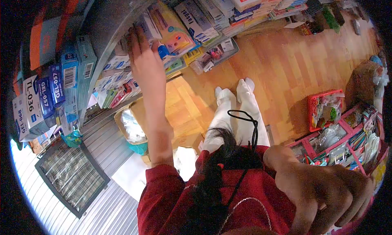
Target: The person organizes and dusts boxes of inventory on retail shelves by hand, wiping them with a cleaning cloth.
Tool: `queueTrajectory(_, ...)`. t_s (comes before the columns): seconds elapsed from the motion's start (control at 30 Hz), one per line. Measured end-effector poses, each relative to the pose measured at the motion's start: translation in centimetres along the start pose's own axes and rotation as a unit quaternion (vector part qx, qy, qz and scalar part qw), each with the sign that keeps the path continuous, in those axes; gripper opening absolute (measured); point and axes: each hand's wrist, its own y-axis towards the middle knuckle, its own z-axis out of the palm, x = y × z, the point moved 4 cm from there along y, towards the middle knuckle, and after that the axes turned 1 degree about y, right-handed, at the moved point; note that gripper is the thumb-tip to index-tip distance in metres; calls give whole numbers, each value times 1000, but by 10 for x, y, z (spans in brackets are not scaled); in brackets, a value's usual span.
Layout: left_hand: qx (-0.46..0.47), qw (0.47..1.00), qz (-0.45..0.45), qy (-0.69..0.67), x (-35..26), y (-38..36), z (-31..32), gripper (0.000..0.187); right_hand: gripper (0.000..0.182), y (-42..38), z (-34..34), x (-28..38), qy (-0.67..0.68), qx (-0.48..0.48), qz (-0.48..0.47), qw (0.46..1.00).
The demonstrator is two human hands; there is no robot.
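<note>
My left hand point(147, 61) reaches up to the stacked boxes on the shelf, fingers stretched out and slightly apart, the fingertips in shadow against the box ends. Just right of it lie a yellow box with a pink print point(173, 33) and a white and dark blue box marked Fasgel point(196, 23). Close to the camera at the lower right, my right hand point(322, 192) is closed with curled fingers. Its palm side is hidden, so anything inside it cannot be made out.
Boxes marked GEL-057 and TL-036 point(34, 100) stand at the left. A grey tray point(234, 51) with small packets sits below the shelf. At the right are a red basket point(312, 112) and a pink divided rack point(339, 137). An open carton point(118, 118) stands on the wooden floor point(281, 72).
</note>
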Motion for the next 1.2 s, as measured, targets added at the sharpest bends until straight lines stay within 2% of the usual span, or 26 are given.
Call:
queueTrajectory(0.1, 94, 993, -58, 29, 4, 0, 2, 45, 2, 0, 0, 3, -6, -2, 9, 1000)
queueTrajectory(0.17, 123, 988, -81, 36, 5, 0, -3, 45, 3, 0, -2, 3, -13, -6, 20, 1000)
queueTrajectory(0.3, 58, 997, -54, 6, 7, -2, -14, 45, 2, -4, -7, -8, -99, -79, -18, 992)
queueTrajectory(0.43, -10, 993, -74, -95, 0, -11, -29, 47, 17, 2, -42, -23, -227, -165, -29, 959)
queueTrajectory(0.5, -40, 989, -38, -138, -11, -18, -36, 48, 20, -4, -71, -26, -323, -200, 7, 925)
queueTrajectory(0.57, -59, 984, 1, -170, -27, -26, -41, 48, 24, -16, -108, -33, -495, -233, 139, 826)
queueTrajectory(0.6, -63, 982, 21, -179, -36, -31, -43, 48, 32, -16, -124, -42, -497, -260, 209, 801)
queueTrajectory(0.67, -45, 980, 49, -189, -57, -41, -51, 47, 49, -15, -143, -60, -507, -221, 234, 800)
queueTrajectory(0.77, -23, 973, 81, -216, -88, -49, -49, 42, 60, -23, -153, -71, -647, -143, 237, 710)
queueTrajectory(0.87, -18, 969, 100, -227, -102, -55, -35, 40, 62, -29, -162, -65, -689, -164, 290, 644)
queueTrajectory(0.9, -16, 968, 103, -227, -104, -56, -30, 39, 59, -30, -166, -61, -679, -164, 309, 645)
queueTrajectory(1.0, 20, 969, 82, -234, -106, -64, -17, 36, 57, -44, -193, -66, -647, -129, 274, 700)
queueTrajectory(1.1, 5, 975, 54, -214, -104, -68, 0, 39, 53, -52, -209, -73, -627, -158, 301, 701)
queueTrajectory(1.2, 18, 977, 29, -213, -103, -69, 18, 40, 50, -53, -226, -78, -642, -161, 328, 674)
